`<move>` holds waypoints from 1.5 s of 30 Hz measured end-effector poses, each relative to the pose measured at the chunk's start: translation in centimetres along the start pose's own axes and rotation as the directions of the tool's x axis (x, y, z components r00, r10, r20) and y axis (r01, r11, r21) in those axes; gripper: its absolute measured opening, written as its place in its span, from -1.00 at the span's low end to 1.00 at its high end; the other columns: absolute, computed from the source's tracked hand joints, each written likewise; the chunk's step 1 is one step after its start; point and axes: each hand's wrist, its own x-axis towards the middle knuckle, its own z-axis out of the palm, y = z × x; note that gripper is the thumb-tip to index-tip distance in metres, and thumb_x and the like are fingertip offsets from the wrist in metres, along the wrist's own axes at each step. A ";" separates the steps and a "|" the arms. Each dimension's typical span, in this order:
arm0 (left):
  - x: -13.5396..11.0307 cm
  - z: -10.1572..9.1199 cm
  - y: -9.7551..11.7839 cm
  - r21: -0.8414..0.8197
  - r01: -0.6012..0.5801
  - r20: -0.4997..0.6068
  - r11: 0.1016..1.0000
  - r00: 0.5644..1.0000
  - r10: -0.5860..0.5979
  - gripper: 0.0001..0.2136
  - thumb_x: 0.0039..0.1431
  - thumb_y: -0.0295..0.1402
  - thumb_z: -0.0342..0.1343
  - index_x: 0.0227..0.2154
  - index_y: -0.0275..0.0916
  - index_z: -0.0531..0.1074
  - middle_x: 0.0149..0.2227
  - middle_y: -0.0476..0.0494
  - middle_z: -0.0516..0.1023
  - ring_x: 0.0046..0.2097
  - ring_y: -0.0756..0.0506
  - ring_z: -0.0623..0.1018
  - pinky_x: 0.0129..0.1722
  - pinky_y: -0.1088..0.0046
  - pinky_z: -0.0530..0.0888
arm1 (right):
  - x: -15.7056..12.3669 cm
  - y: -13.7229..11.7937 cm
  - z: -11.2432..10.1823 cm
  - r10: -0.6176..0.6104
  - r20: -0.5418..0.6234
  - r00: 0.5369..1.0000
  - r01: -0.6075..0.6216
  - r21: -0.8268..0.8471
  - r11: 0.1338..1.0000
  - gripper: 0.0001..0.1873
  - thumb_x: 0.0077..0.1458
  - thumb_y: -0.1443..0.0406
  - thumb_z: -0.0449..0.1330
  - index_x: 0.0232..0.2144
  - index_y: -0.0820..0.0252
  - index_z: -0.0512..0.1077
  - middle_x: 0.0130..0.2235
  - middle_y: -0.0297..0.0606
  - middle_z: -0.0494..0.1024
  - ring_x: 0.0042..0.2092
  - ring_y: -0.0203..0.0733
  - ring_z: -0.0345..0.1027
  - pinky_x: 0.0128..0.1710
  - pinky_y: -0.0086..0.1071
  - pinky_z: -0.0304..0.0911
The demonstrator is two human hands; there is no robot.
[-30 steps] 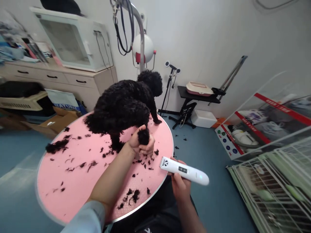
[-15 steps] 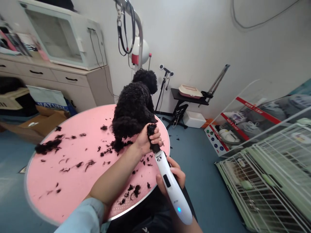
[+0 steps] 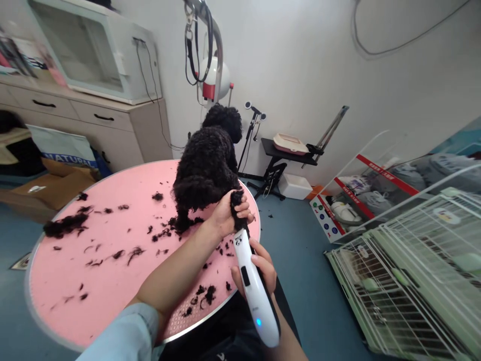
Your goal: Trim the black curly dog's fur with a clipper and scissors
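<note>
A black curly dog [image 3: 207, 161] stands on a round pink table [image 3: 112, 281], facing away toward the wall. My left hand [image 3: 225, 216] is wrapped round the dog's raised hind paw at the table's right edge. My right hand [image 3: 259, 268] grips a white clipper [image 3: 252, 288] with a blue light near its lower end. The clipper's head points up and touches the paw just below my left fingers. Cut black fur [image 3: 63, 224] lies scattered over the table top.
A grooming arm with black straps [image 3: 199, 45] rises behind the dog. A cabinet with drawers [image 3: 86, 120] stands at the left. White wire cages [image 3: 413, 271] fill the right. A black stand with a pink tray [image 3: 289, 145] sits by the wall. Blue floor surrounds the table.
The dog has turned to face away and shifted right. My right hand swung the clipper from lying sideways beside the table to pointing up against the paw.
</note>
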 end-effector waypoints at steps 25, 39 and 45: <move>0.9 0.8 -1.1 -0.025 -0.025 -0.064 0.999 0.998 0.024 -0.68 0.31 -0.40 -0.17 -0.59 -0.26 0.21 -0.65 0.10 0.09 -0.62 0.07 0.23 -0.42 0.47 0.42 | -2.8 1.3 1.5 -0.114 -0.039 0.993 0.102 -0.222 0.970 -0.35 -0.11 0.41 0.40 -0.01 -0.06 0.25 0.20 -0.17 0.39 0.01 -0.02 0.48 -0.25 -0.19 0.55; 0.7 1.1 -0.5 -0.073 -0.034 -0.099 0.997 0.995 0.027 -0.67 0.32 -0.39 -0.17 -0.60 -0.25 0.17 -0.65 0.11 0.08 -0.62 0.07 0.22 -0.43 0.46 0.42 | -4.0 1.4 0.6 -0.002 -0.098 0.995 -0.007 -0.094 0.996 -0.29 -0.07 0.28 0.39 0.10 0.01 0.19 0.14 -0.05 0.42 0.04 0.12 0.46 -0.18 -0.05 0.54; 0.6 1.3 -0.6 -0.069 -0.025 -0.112 0.997 0.994 0.017 -0.66 0.32 -0.36 -0.13 -0.62 -0.24 0.14 -0.65 0.11 0.07 -0.63 0.06 0.21 -0.44 0.44 0.43 | -3.5 1.4 1.0 0.006 -0.092 0.996 -0.012 -0.061 0.998 -0.28 -0.08 0.22 0.43 0.07 -0.07 0.17 0.17 -0.10 0.39 0.05 0.09 0.46 -0.20 -0.07 0.56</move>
